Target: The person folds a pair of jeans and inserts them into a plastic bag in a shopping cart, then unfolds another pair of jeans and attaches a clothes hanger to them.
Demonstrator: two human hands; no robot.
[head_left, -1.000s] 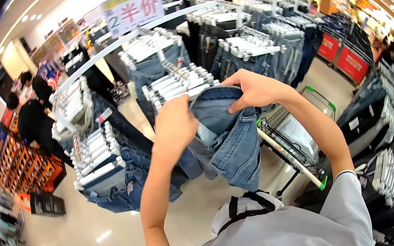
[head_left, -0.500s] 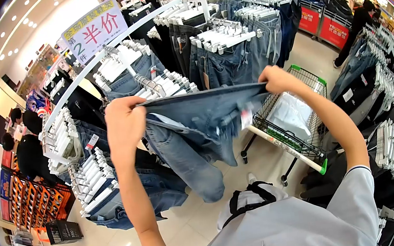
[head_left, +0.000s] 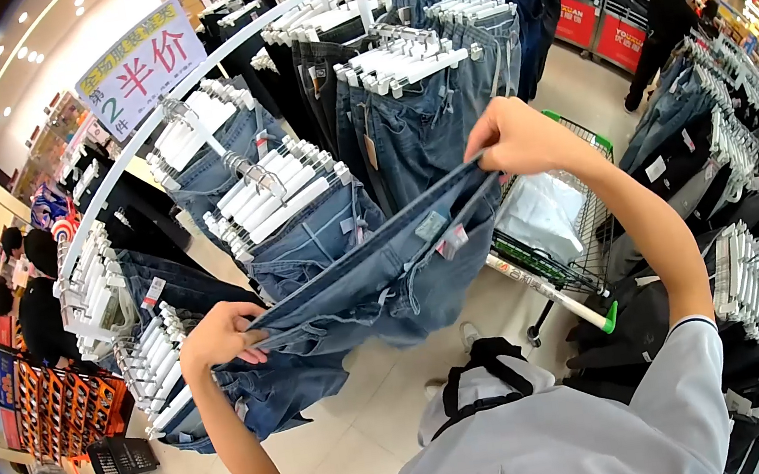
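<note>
A pair of blue jeans (head_left: 405, 277) is stretched by its waistband between my two hands, with the waistband slanting up to the right. My left hand (head_left: 224, 336) pinches the lower left end of the waistband, fingers closed. At the upper right end, my right hand (head_left: 516, 138) grips the other end between thumb and fingers. A white and red tag (head_left: 451, 242) hangs at the waist of the jeans. Just beyond is a rack of jeans on white hangers (head_left: 282, 197). The legs of the held jeans are mostly folded out of sight below.
A shopping cart (head_left: 585, 247) holding a plastic-wrapped white package (head_left: 541, 214) stands to the right. More trouser racks (head_left: 753, 272) line the right side. A black basket (head_left: 121, 457) sits on the floor at left, near an orange crate stack (head_left: 68, 402). A dark-clothed person (head_left: 667, 37) stands far right.
My left hand has moved down and slightly left, and my right hand has risen slightly. The waistband has gone from nearly level to slanted, and its inside now shows.
</note>
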